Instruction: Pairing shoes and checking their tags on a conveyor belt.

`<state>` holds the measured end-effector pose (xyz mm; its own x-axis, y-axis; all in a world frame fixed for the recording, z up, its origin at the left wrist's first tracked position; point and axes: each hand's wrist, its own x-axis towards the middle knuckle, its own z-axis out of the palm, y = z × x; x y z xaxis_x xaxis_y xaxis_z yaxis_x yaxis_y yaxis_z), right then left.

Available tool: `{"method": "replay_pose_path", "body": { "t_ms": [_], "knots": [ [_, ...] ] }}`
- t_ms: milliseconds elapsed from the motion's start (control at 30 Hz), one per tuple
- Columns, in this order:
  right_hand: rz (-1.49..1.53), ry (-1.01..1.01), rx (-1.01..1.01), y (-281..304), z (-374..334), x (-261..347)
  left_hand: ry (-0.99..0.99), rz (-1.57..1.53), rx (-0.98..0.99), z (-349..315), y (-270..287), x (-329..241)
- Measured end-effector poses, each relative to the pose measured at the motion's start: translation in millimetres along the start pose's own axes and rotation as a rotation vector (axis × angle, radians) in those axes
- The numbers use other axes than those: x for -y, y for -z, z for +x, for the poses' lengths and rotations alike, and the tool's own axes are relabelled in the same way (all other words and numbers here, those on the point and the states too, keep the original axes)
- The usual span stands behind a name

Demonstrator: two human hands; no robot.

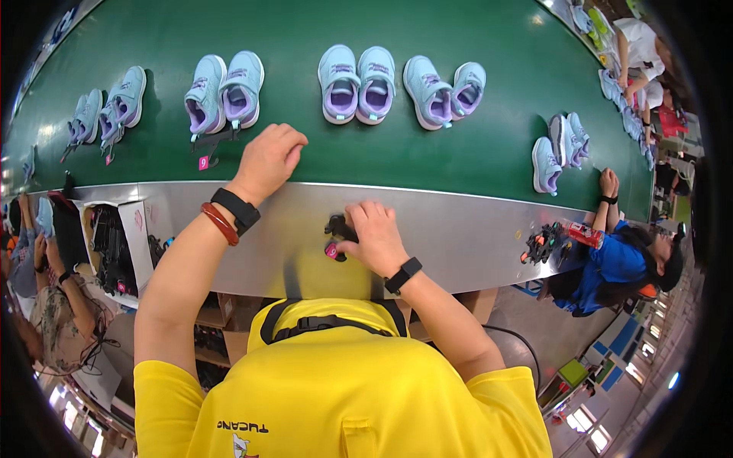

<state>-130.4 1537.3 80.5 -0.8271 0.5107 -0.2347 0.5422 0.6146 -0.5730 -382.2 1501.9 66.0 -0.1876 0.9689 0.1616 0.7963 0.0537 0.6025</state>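
My right hand (pixel 376 235) rests over the metal ledge, its fingers closed around a black plastic shoe hanger (pixel 336 226) with a pink tag; part of the hanger is hidden under the palm. Reaching over the belt's near edge, my left hand (pixel 267 160) is curled closed, with nothing visible in it. Just left of it, a pair of light blue and purple children's shoes (pixel 205 95) has a black hanger (pixel 216 140) with a pink tag at its heels. Beyond my hands stand a middle pair (pixel 338 80) and another pair (pixel 427 91) to its right, with no hangers visible on them.
The green belt (pixel 298 156) runs across, bordered by a metal ledge (pixel 450 237). More shoes (pixel 122 95) lie left, others (pixel 546 164) right. A white box of black hangers (pixel 111 240) stands left. Co-workers sit both sides, one in a blue shirt (pixel 618 263) beside a hanger pile (pixel 540 243).
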Motion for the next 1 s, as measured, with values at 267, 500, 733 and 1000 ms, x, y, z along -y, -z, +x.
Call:
{"method": "replay_pose_path", "body": {
  "t_ms": [267, 500, 733, 1000],
  "knots": [
    [-0.15, 0.046, 0.179, -6.4, -17.7, -36.2, -0.104, 0.06, -0.048, 57.6, -33.5, -15.4],
    [0.346, -0.148, 0.261, 15.4, -6.5, -62.5, -0.106, 0.002, 0.095, 66.2, -40.3, 12.7],
    [0.952, -0.492, 0.141, 66.1, 56.9, -50.0, -0.106, 0.093, 0.08, 48.4, -44.5, 13.2],
    [0.982, -0.467, -0.007, 49.4, 95.1, -36.2, -0.037, 0.114, 0.018, 53.8, -52.0, 3.7]
  ]
}}
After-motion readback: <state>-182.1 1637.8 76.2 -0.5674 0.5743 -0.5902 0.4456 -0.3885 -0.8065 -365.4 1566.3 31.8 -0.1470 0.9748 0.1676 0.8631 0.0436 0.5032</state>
